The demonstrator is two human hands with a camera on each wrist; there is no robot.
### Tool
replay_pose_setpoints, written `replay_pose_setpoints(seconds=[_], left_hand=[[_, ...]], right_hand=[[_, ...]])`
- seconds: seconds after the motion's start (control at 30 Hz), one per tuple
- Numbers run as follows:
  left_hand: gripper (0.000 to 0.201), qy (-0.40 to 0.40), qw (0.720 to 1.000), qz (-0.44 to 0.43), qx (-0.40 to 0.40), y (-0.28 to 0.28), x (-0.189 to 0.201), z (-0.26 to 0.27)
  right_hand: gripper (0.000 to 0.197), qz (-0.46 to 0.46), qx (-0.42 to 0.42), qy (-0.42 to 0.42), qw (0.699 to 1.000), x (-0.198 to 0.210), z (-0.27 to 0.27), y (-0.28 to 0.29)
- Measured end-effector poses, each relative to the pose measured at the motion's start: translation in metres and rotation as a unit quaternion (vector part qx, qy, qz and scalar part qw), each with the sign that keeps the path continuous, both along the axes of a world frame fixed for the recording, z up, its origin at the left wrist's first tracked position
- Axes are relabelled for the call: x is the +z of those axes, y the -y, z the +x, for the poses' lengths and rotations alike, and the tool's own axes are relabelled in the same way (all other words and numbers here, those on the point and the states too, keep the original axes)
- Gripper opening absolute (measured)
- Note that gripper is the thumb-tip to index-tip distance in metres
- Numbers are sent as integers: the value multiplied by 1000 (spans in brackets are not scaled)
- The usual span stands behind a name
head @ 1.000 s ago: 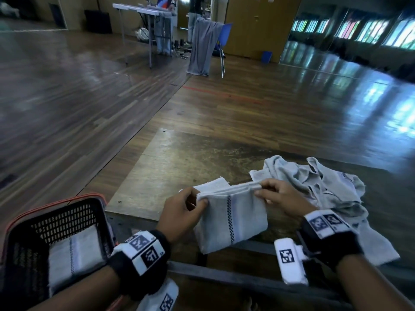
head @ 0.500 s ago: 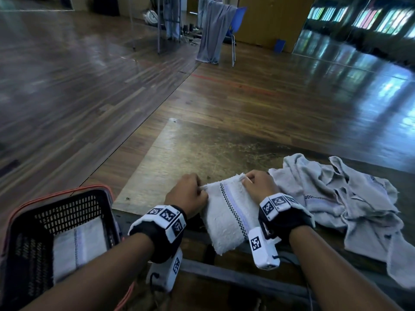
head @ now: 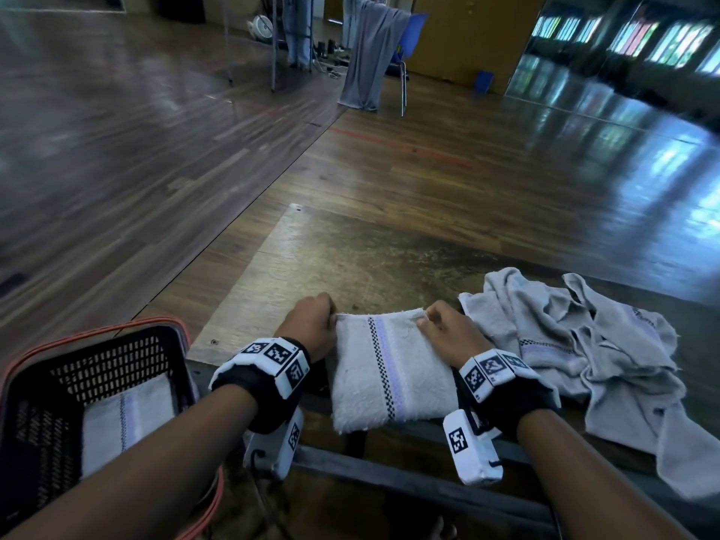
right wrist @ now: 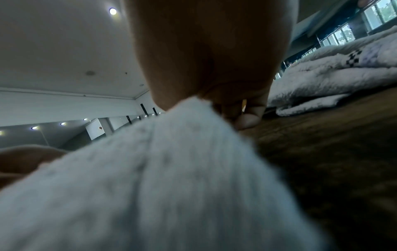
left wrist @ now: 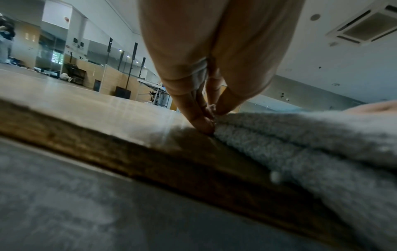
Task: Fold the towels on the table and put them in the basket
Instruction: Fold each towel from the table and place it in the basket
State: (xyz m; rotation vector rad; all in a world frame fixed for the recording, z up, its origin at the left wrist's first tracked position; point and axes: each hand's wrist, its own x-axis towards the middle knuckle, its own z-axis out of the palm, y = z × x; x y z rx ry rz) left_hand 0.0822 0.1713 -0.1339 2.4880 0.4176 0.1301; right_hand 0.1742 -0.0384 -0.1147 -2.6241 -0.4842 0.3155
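A folded white towel point(head: 389, 372) with a checkered stripe lies on the near edge of the wooden table point(head: 350, 259), its lower end hanging over the edge. My left hand point(head: 311, 325) pinches its far left corner; the left wrist view shows fingertips point(left wrist: 206, 124) pressed on the towel point(left wrist: 300, 135) edge. My right hand point(head: 448, 329) pinches the far right corner, and the towel point(right wrist: 161, 169) fills the right wrist view. A black basket point(head: 35, 415) with a red rim stands at the lower left, holding one folded towel point(head: 124, 418).
A heap of crumpled grey towels point(head: 584, 344) lies on the table right of my right hand, also visible as the heap point(right wrist: 333, 76) in the right wrist view. A metal table frame point(head: 409, 477) runs below. Wooden floor, a draped chair point(head: 378, 52) far off.
Both hands have lowered the folded towel from the air onto the table and drawn it taut and flat, checkered stripe now facing up. The head view has tilted downward.
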Motion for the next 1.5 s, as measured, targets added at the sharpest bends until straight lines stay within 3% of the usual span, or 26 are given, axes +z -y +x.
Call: replay_pose_setpoints(seconds=[0.2,0.33,0.47,0.87,0.97,1.13,1.2,1.33,1.5], left_hand=[[19,-5,1000,13,14,-1,1,-2],[30,26,997,63,-43,4,0,-3],[24,5,994,86,-71,6,3,-1],[18,35,998,52,-29,-5,1,10],[14,8,998,62,-29,0,3,5],[26,47,975,204,-69,25,14,-7],[31,32,975,194,-101,44,13,-12],[61,-81,979,153,-109,64,-5,-21],[64,-101,982,148,-55,53,-16,-25]], right_hand=[[19,-12,-28,32,999,-8,-2,-6],[24,24,18,77,997,-7,-2,-6],[4,36,45,105,993,-3,1,-5],[18,74,56,120,988,-9,7,-10],[15,27,88,160,983,-6,0,-14],[27,-156,123,251,947,2,-16,-16],[33,-167,119,221,953,-2,-25,-15],[55,-75,63,38,994,-20,-34,-12],[64,-44,35,1,998,-31,-30,-3]])
